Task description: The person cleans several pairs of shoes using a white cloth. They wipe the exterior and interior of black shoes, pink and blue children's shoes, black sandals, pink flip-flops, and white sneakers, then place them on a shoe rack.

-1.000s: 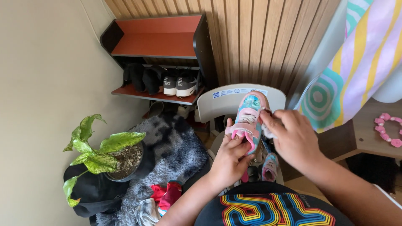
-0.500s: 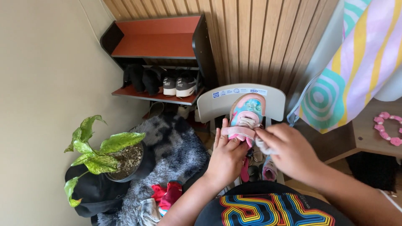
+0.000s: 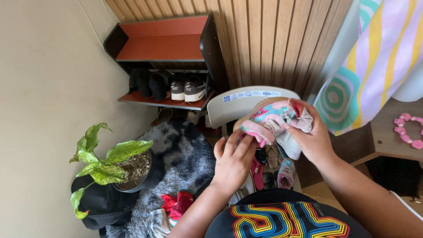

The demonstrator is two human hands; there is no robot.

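Observation:
I hold a small pink, teal and white child's sneaker (image 3: pixel 275 115) in both hands above a white plastic chair (image 3: pixel 246 102). My left hand (image 3: pixel 233 161) grips its pink strap end from below. My right hand (image 3: pixel 308 136) clasps the other end, fingers wrapped over the upper. The shoe lies sideways, tilted. Under my hands, on the chair seat, sit more small shoes (image 3: pixel 284 172), one of them pink and teal, partly hidden.
A dark shoe rack with orange shelves (image 3: pixel 165 48) stands at the wooden slat wall, holding dark and grey-white sneakers (image 3: pixel 187 90). A potted plant (image 3: pixel 119 161) and a grey shaggy rug (image 3: pixel 185 163) lie at left. A striped cloth (image 3: pixel 374 57) hangs right, a pink bracelet (image 3: pixel 407 130) on a ledge.
The sneaker has turned from pointing upright to lying sideways and tilted between my hands. My right hand moved over its upper and my left shifted under the strap end.

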